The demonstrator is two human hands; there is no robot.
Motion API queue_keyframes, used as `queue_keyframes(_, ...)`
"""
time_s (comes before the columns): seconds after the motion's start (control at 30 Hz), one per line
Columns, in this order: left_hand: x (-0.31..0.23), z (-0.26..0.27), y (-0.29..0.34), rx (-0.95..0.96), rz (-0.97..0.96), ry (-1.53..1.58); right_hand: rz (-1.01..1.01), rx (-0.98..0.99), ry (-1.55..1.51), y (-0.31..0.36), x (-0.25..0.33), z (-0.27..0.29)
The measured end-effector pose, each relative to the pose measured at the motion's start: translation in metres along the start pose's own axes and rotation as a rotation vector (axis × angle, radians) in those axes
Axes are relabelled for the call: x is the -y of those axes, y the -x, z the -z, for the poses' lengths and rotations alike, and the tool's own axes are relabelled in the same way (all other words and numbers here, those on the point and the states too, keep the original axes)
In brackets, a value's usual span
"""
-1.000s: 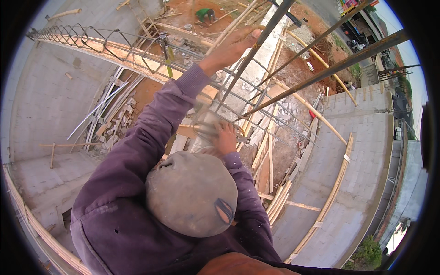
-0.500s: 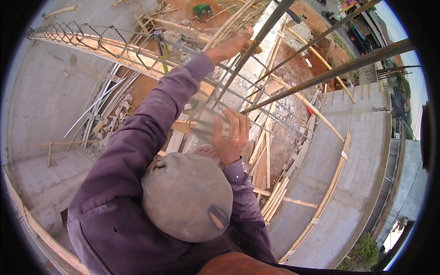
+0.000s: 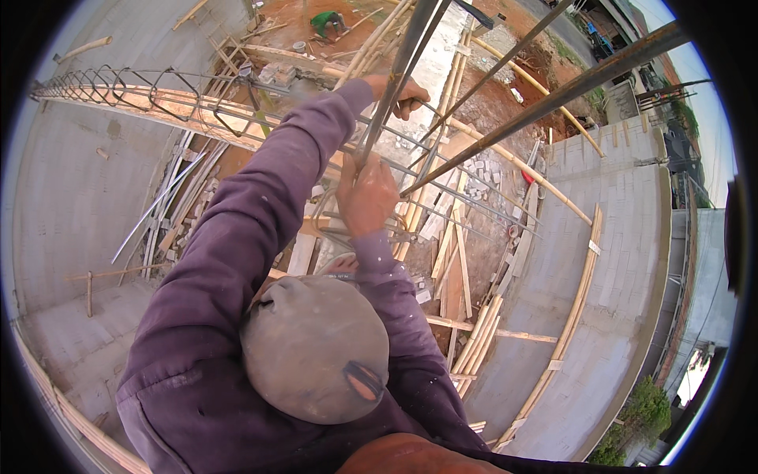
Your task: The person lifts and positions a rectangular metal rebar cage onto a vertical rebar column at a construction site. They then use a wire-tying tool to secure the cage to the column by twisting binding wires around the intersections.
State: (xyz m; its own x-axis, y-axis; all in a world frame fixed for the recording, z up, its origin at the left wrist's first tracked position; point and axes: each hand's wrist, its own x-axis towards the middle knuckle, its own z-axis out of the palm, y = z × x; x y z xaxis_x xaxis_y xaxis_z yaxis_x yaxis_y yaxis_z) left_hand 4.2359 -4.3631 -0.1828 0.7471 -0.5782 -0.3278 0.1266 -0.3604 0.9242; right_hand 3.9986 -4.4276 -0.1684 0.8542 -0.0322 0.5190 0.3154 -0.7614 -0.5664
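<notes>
Upright steel rebars [image 3: 401,54] rise from the cage of horizontal rebars [image 3: 466,197] in front of me. My left hand [image 3: 407,98] reaches behind an upright bar, its fingers curled into a fist on the bar's right side. Whatever is inside that fist is hidden. Lower and nearer, my right hand [image 3: 369,194] is closed around the foot of the same upright rebar, fingertips on the steel where it meets the cage. Purple sleeves cover both forearms. A grey cap [image 3: 316,347] hides what lies below the hands.
A long rebar cage [image 3: 158,99] runs left over a wooden board [image 3: 185,115]. Another slanting rebar [image 3: 545,109] crosses at the right. Bamboo poles [image 3: 580,292] and block walls [image 3: 608,229] stand around. Far below, a person in green [image 3: 325,24] bends over the soil.
My right hand has moved up and left onto the foot of the rebar. My left hand has come down slightly and its fingers have curled. The view has shifted a little.
</notes>
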Motion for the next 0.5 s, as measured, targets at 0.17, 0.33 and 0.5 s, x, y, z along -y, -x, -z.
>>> queue_keyframes(0.17, 0.002, 0.001, 0.012, 0.048, 0.022, 0.186, 0.046, 0.000, -0.041, -0.001, -0.005, 0.006)
queue_keyframes(0.33, 0.005, 0.008, 0.031, 0.041, -0.060, 0.078, 0.032, -0.053, -0.059, -0.001, -0.005, 0.005)
queue_keyframes(0.5, -0.006, 0.038, 0.059, 0.023, -0.220, -0.263, 0.023, -0.054, -0.080, -0.001, -0.004, 0.004)
